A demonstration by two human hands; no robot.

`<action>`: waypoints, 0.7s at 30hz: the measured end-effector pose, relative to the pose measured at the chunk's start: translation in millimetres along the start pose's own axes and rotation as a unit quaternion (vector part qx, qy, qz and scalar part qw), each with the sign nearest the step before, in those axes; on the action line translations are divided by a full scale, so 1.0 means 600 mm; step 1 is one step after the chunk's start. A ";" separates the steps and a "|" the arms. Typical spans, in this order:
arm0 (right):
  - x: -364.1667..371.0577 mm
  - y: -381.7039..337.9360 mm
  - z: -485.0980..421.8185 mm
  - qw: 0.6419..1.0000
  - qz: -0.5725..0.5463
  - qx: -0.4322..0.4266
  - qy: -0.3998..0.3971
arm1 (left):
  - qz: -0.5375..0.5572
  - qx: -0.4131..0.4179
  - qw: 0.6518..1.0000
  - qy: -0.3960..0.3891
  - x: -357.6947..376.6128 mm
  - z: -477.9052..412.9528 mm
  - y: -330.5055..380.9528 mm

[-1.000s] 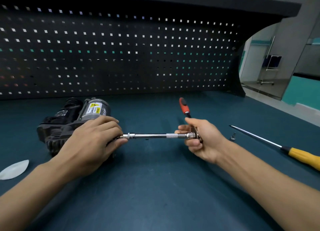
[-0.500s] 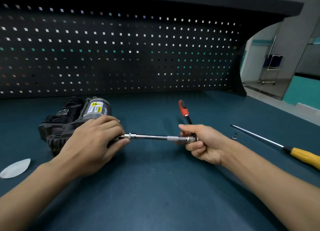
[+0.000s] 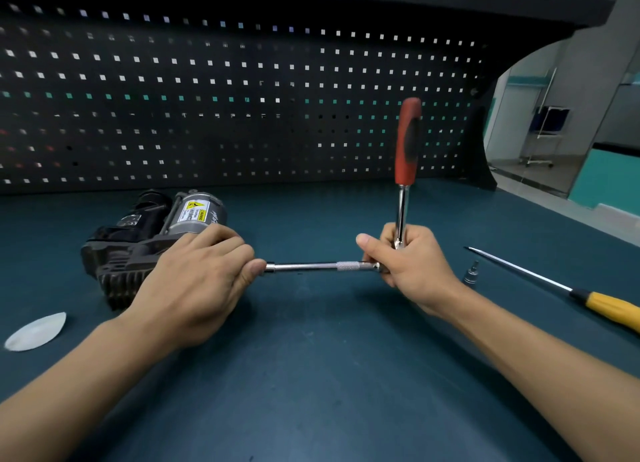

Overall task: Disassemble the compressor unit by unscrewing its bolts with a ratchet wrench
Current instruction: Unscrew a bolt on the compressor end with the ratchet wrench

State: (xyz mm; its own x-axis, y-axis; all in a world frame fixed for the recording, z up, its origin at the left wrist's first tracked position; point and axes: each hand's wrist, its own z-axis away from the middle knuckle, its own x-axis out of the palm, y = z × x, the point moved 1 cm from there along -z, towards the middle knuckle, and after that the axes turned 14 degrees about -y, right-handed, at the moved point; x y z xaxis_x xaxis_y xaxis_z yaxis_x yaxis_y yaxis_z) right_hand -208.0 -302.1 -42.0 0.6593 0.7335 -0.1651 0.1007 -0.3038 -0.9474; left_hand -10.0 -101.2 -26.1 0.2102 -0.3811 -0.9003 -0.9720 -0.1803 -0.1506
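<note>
A black compressor unit (image 3: 138,240) with a silver motor can and a yellow warning label lies on the bench at the left. My left hand (image 3: 197,281) rests over its near right end and pinches the socket end of a long chrome extension bar (image 3: 311,266). The bar runs level to the right into the head of a ratchet wrench (image 3: 401,205). My right hand (image 3: 412,264) grips the wrench at its head. The wrench's red and black handle stands nearly upright above that hand. The bolt itself is hidden under my left hand.
A yellow-handled screwdriver (image 3: 588,299) lies at the right with its tip pointing left. A small loose socket (image 3: 471,276) stands beside my right wrist. A white plastic piece (image 3: 34,332) lies at the left edge. A black pegboard (image 3: 242,98) walls off the back of the green bench (image 3: 329,375).
The ratchet handle has swung from lying back and low, pointing away from me, up to nearly vertical. My right hand turned with it. My left hand and the compressor stayed put.
</note>
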 end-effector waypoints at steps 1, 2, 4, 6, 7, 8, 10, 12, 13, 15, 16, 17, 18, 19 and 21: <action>-0.001 -0.001 0.002 1.000 0.010 -0.015 -0.002 | 0.001 -0.001 1.000 -0.004 0.000 0.000 0.000; -0.001 -0.001 0.005 1.000 0.020 -0.022 -0.005 | 0.002 -0.001 1.000 -0.008 0.000 0.000 -0.001; -0.001 0.003 0.013 0.999 0.039 -0.025 -0.013 | 0.002 0.002 1.000 -0.015 0.000 0.002 -0.002; 0.000 0.004 0.018 0.998 0.050 -0.029 -0.020 | 0.002 0.008 1.000 -0.021 -0.001 0.002 -0.003; -0.001 0.002 0.018 0.998 0.051 -0.034 -0.020 | 0.002 0.013 1.000 -0.023 -0.002 0.002 -0.003; -0.001 0.000 0.018 0.998 0.051 -0.038 -0.019 | 0.003 0.017 1.000 -0.021 -0.002 0.001 -0.003; -0.001 -0.003 0.017 0.998 0.043 -0.031 -0.017 | 0.017 0.022 1.000 -0.014 -0.003 0.000 -0.004; 0.001 -0.006 0.017 1.000 0.011 0.001 -0.011 | 0.040 0.026 0.999 -0.009 -0.004 -0.002 -0.005; 0.002 -0.008 0.017 1.000 -0.014 0.026 -0.006 | 0.050 0.027 0.998 -0.007 -0.004 -0.003 -0.006; 0.001 -0.014 0.015 0.994 -0.067 0.085 -0.004 | 0.064 0.030 0.997 -0.003 -0.004 -0.004 -0.008; 0.001 -0.017 0.014 0.989 -0.093 0.112 -0.008 | 0.068 0.030 0.997 -0.004 -0.004 -0.004 -0.008; 0.000 -0.019 0.013 0.983 -0.121 0.136 -0.012 | 0.071 0.030 0.997 -0.005 -0.003 -0.004 -0.009; -0.001 -0.020 0.012 0.976 -0.150 0.158 -0.017 | 0.073 0.030 0.997 -0.006 -0.003 -0.004 -0.009; -0.002 -0.020 0.012 0.967 -0.179 0.179 -0.022 | 0.075 0.029 0.997 -0.007 -0.003 -0.003 -0.009; -0.003 -0.019 0.012 0.948 -0.230 0.216 -0.037 | 0.077 0.028 0.997 -0.008 -0.003 -0.003 -0.009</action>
State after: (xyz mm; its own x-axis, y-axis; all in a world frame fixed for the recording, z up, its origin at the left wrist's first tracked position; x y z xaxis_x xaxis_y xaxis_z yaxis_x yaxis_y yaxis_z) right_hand -215.9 -295.8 -33.1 0.5635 0.7735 0.2901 0.0408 0.3246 -0.9450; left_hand -4.9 -101.2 -22.7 0.0558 -0.3857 -0.9209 -0.9971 -0.0686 -0.0317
